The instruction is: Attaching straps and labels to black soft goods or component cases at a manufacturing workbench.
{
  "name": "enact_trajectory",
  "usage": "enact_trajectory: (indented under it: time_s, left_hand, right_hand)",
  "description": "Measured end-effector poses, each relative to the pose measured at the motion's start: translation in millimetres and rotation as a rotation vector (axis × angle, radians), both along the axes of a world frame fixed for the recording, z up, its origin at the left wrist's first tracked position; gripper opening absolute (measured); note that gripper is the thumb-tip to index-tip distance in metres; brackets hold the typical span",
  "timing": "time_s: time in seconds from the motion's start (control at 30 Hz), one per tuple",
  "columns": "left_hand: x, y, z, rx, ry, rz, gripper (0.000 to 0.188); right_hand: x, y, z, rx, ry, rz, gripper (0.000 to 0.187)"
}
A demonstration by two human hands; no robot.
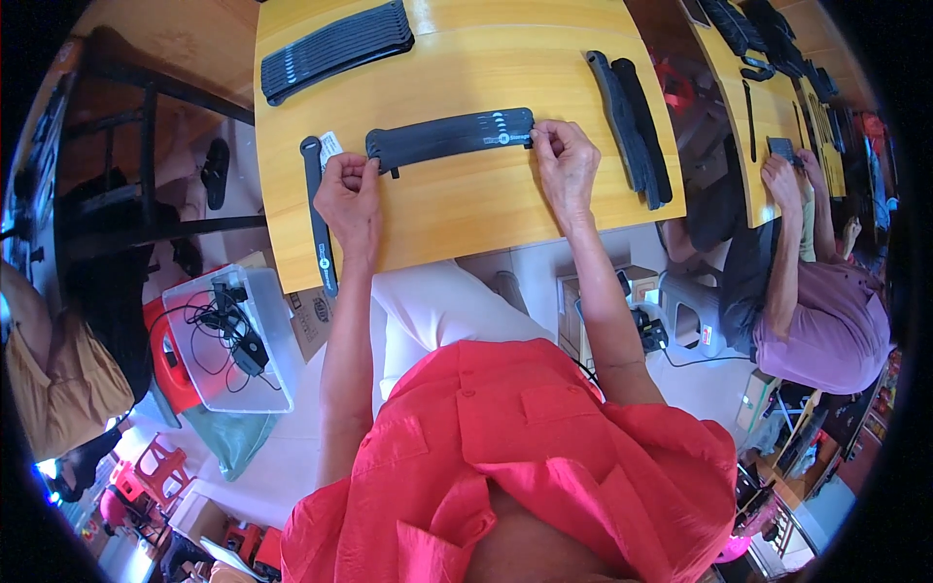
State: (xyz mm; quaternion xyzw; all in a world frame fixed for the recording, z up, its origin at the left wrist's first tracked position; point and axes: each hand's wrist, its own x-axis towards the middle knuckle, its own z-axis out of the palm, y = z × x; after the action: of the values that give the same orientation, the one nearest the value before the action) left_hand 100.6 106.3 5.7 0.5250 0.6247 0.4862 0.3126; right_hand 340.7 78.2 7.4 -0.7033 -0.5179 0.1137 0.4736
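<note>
A small fanned stack of black straps (452,138) lies across the middle of the yellow table, with white print near its right end. My left hand (350,202) pinches the stack's left end between thumb and fingers. At the opposite end, the fingertips of my right hand (567,167) close on the stack's edge. A short dark tab sticks out below the straps beside my left fingers. One single black strap (317,209) lies lengthwise just left of my left hand, next to a small white label (330,146) partly covered by that hand.
A thicker stack of black straps (335,53) sits at the far left of the yellow table (466,219). Dark bands (632,131) lie along its right side. Below left is a clear plastic bin (277,335) with cables. At another table a co-worker (821,311) handles a dark piece.
</note>
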Motion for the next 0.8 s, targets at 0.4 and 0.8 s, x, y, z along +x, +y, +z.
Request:
enact_trajectory:
  time_s: [0.4, 0.8]
  left_hand:
    - [-5.7, 3.0, -10.3, 0.087, 0.111, -0.04, 0.009]
    - [-1.5, -8.3, -1.7, 0.241, 0.21, -0.053, 0.02]
  right_hand:
    - [-0.3, 2.0, -4.0, 0.036, -0.049, 0.006, 0.003]
    - [2.7, -8.1, 3.4, -0.009, 0.282, -0.093, 0.009]
